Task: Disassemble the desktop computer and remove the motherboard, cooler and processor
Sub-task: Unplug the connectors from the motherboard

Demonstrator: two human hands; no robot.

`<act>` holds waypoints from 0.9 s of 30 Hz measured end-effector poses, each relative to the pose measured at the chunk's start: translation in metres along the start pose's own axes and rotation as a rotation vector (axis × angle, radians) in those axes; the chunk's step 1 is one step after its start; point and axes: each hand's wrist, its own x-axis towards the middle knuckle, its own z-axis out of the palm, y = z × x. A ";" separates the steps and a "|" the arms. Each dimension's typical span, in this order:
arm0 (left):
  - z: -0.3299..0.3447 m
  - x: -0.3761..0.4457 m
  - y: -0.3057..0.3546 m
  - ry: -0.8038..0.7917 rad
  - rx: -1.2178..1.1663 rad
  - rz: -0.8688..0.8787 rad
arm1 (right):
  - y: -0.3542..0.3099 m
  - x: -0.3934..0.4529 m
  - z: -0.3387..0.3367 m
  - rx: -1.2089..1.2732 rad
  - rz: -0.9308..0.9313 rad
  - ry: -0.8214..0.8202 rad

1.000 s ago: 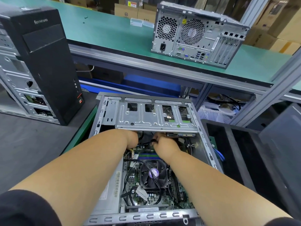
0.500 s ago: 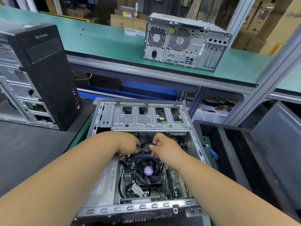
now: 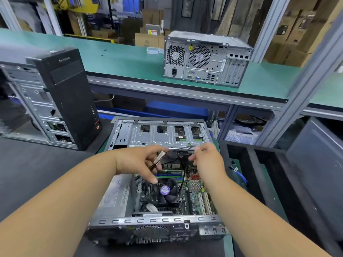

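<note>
Thin black cables are pinched by both hands — left hand, right hand — above the green motherboard (a seated connector could be torn by a hard pull).

- An electronics workshop: long green-matted workbench on an aluminium frame.
- Opened computer cases on the benches.
- Stacked cardboard boxes behind.

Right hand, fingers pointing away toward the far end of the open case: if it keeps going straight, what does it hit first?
Likely the metal drive cage spanning the far end of the open case. The right hand, pinching black cables, sits just short of its near edge; depth is unclear.
</note>
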 end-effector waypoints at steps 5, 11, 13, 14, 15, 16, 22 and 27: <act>0.012 -0.007 0.015 0.112 0.233 -0.003 | -0.010 -0.008 -0.018 0.131 -0.019 0.062; 0.038 -0.002 0.024 0.326 0.465 -0.080 | -0.016 -0.014 -0.039 0.206 -0.101 0.129; 0.044 -0.001 0.021 0.310 0.516 -0.126 | -0.015 -0.017 -0.043 0.217 -0.098 0.107; 0.047 0.000 0.019 0.295 0.517 -0.136 | -0.013 -0.018 -0.045 0.210 -0.096 0.088; 0.050 0.001 0.018 0.290 0.519 -0.136 | -0.010 -0.020 -0.046 0.200 -0.096 0.070; 0.052 0.002 0.016 0.300 0.527 -0.126 | -0.007 -0.021 -0.047 0.192 -0.099 0.050; 0.060 0.004 0.011 0.631 0.424 -0.038 | -0.002 -0.023 -0.058 0.123 -0.081 -0.160; 0.056 0.004 0.014 0.876 0.074 0.024 | 0.001 -0.030 -0.059 -0.107 -0.110 -0.367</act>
